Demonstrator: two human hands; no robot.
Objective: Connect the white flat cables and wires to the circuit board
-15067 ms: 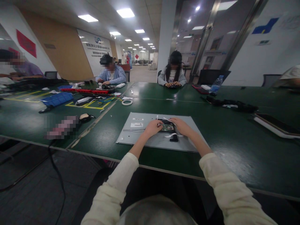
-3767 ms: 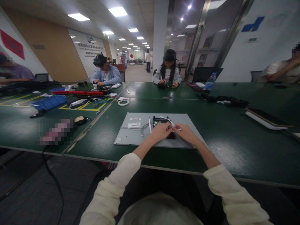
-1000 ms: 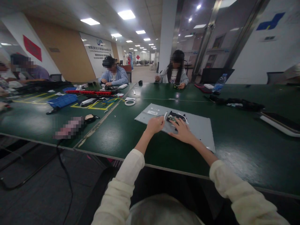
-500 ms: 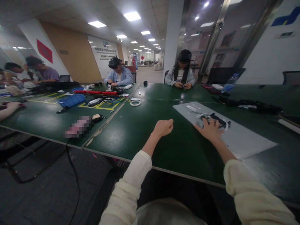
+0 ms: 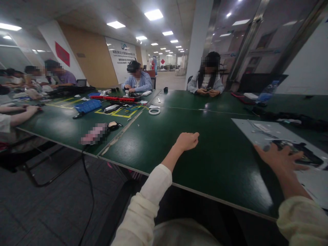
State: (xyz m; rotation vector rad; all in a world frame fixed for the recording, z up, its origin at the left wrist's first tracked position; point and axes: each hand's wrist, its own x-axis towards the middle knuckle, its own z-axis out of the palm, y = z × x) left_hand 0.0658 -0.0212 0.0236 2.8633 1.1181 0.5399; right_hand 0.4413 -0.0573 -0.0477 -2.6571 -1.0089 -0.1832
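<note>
My left hand (image 5: 188,141) is closed in a fist at the middle of the green table (image 5: 159,147). Whatever it may hold is hidden by the curled fingers. On the right, my right hand (image 5: 280,159) lies with fingers spread over the near left part of a grey board (image 5: 243,128). Beside and partly under these fingers is a cluster of black parts (image 5: 307,152) with white strips, blurred here. A few thin pale pieces (image 5: 258,131) lie near the board's far edge.
A roll of white tape (image 5: 154,111) and a small wrench (image 5: 159,100) lie farther back. To the left are a blue bin (image 5: 87,106), a red strip (image 5: 120,99) and a pouch (image 5: 94,133). A water bottle (image 5: 268,92) stands back right. Several people sit around.
The grey board with its black parts has slid right across the table, together with my spread right hand. My left fist stays nearly in place; the view has turned slightly left.
</note>
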